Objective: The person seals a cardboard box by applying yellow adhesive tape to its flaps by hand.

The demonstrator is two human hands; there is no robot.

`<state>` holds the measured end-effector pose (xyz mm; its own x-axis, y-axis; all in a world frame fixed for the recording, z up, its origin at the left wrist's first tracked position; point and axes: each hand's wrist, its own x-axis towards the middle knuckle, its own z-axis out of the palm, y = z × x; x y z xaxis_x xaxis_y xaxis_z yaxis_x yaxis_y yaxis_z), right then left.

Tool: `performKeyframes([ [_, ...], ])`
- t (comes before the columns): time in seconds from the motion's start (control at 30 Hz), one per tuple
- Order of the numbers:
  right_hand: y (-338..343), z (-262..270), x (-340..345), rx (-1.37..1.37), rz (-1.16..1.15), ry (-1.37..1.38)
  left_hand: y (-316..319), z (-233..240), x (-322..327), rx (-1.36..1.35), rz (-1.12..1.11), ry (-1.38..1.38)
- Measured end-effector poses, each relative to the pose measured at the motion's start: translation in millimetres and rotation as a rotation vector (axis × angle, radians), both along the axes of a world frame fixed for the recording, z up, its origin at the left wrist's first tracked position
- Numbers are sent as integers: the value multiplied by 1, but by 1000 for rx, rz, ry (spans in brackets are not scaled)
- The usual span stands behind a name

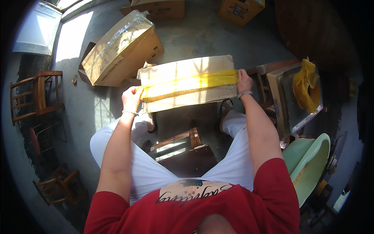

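Note:
Across a cardboard piece (187, 65) in front of me lies a thin yellow strip (204, 79), drawn out lengthwise from side to side. My left hand (132, 99) pinches its left end between thumb and fingers. At the opposite end my right hand (244, 80) grips it by the cardboard's right edge. Below the strip runs a ribbed band (192, 94) on the cardboard. Strong sunlight washes out part of the surface. How the cardboard is supported cannot be seen.
A taped cardboard box (128, 58) stands to the upper left. At right, a tray (295, 117) carries crumpled yellow material (306, 86), with green basins (314, 163) nearer me. A dark wooden stool (187, 162) sits between my legs. Wooden chairs (43, 93) stand along the left.

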<state>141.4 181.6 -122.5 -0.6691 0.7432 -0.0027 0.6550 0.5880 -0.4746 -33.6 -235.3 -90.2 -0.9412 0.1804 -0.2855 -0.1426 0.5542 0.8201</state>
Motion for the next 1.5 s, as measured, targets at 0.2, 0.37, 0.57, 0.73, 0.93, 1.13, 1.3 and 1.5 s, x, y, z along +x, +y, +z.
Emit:
performKeyframes([
  [0.2, -1, -3, -1, -44, 32, 125, -7, -11, -3, 74, 3, -5],
  [0.37, 0, -3, -2, -70, -5, 158, -11, -18, -2, 50, 1, 11],
  [0.57, 2, -9, -1, -82, 27, 143, -14, -23, -5, 145, 52, -98],
  [0.73, 22, -39, -2, -461, 99, 278, -14, -26, -5, 328, 151, -251],
  [0.93, 26, -63, 2, -646, -94, 249, -9, -25, -6, 489, 138, -388],
  [1.13, 19, -49, 3, -391, -56, -100, -15, -19, -5, 563, 138, -467],
  [1.3, 25, -54, 14, -360, -86, -235, -10, -15, -4, 550, 158, -476],
  [1.5, 2, -12, -11, -293, -328, 335, -10, -12, -3, 563, 171, -485],
])
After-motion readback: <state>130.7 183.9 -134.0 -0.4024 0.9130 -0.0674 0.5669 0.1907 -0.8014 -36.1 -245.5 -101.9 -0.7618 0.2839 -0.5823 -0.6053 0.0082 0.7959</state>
